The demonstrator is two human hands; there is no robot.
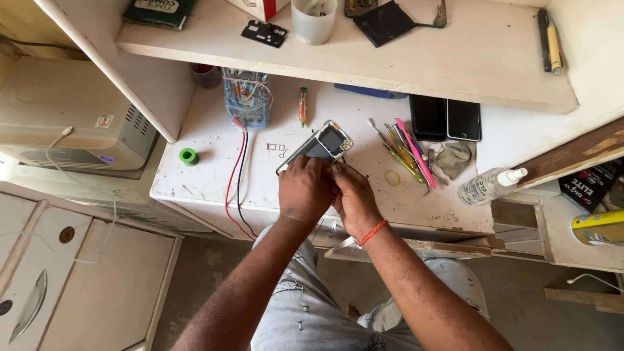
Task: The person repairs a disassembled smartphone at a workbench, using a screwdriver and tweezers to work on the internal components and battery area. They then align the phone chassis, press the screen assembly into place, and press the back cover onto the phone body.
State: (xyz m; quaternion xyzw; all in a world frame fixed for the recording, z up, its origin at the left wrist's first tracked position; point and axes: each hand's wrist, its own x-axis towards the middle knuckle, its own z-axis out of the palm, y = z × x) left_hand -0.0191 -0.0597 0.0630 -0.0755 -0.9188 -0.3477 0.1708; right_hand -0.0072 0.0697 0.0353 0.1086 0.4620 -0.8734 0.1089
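2 levels of worn white-painted wooden bench [214,182] are filling the view, a lower work surface and a white shelf [468,58] overhanging it, both scuffed and sitting in warm daylight. Left of the bench, a beige boxy metal unit [71,117] is standing on a ledge above pale cabinet doors, and a grey concrete floor is showing beneath the person's light ripped jeans. On the lower surface, 2 dark flat phones [445,119] are lying side by side under the shelf, near a clear plastic spray bottle [489,186], a bunch of thin pink and yellow hand tools [406,151], red and black wires [237,175] and a small green roll [188,156].

At the front edge, the opened slim phone body with silver frame [320,144] is lying tilted on the surface. The left hand [304,190] is curling its fingers closed over the phone's near end, and the right hand [354,198], with an orange wrist thread, is pressing beside it, fingers bunched together on the same end.
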